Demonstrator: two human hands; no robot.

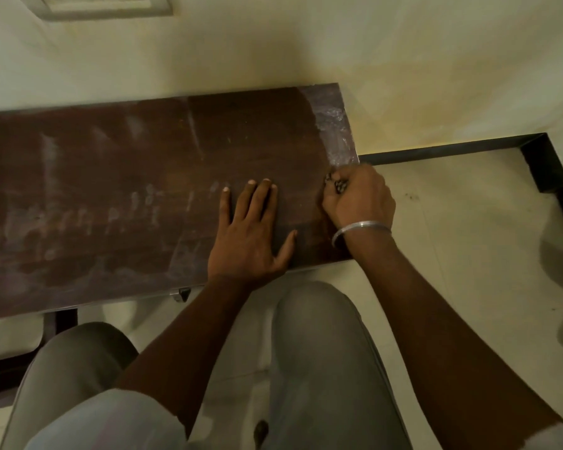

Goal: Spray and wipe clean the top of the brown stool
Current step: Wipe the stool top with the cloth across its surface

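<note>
The top of the brown stool (pixel 111 190) was seen lying across the view, its long axis running from 9 o'clock to 3 o'clock, with the far edge toward a pale wall and the near edge just above the person's knees. The left hand (pixel 251 232) was laid flat on the top near its 3 o'clock end, fingers spread and straight, the palm pressed down as if to steady the stool. The right hand (pixel 358 199) was placed just beside it toward 3 o'clock, at the very end of the top, its fingers curled tightly round a small dark wad (pixel 337 186) (probably the wiping cloth, though too little of it was shown for that to be told). A silver bangle (pixel 361 229) was worn on that wrist.

A glossy strip was visible along the end edge, toward 12 o'clock from the right hand. Pale smears and finger marks were spread over the rest of the top, all toward 9 o'clock from both hands. It was judged that the wiping would have to be carried along the long axis toward 9 o'clock, where the left hand lay in the path.
</note>
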